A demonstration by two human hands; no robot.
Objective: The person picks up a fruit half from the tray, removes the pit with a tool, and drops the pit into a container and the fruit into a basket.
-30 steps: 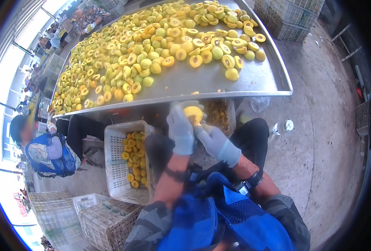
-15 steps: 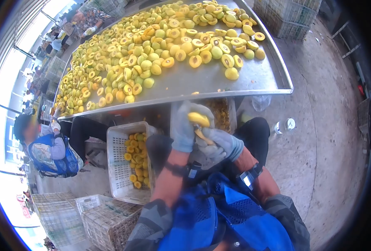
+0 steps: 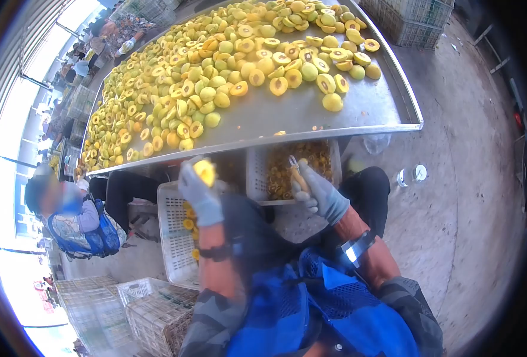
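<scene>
My gloved left hand (image 3: 198, 189) is closed on a yellow peach half (image 3: 204, 172), its cut face showing a hollow where the stone sits. It hovers above the white crate (image 3: 173, 235) of pitted halves, partly covered by my arm. In my gloved right hand (image 3: 324, 195) is a pitting knife (image 3: 297, 174) with a wooden handle and a small metal tip pointing up. Behind that hand, under the table edge, a second white crate (image 3: 256, 178) holds brownish stones and scraps.
A metal-topped table (image 3: 358, 113) ahead bears a big heap of halved peaches (image 3: 216, 77). To the left sits a co-worker (image 3: 85, 223) in a blue vest. Stacked crates (image 3: 156, 315) stand at lower left, others (image 3: 409, 24) at upper right. A jar (image 3: 419, 172) is on the floor.
My hands have moved apart. The left one has carried the peach half leftward over the crate; the right one has drawn the knife away from the fruit, slightly right.
</scene>
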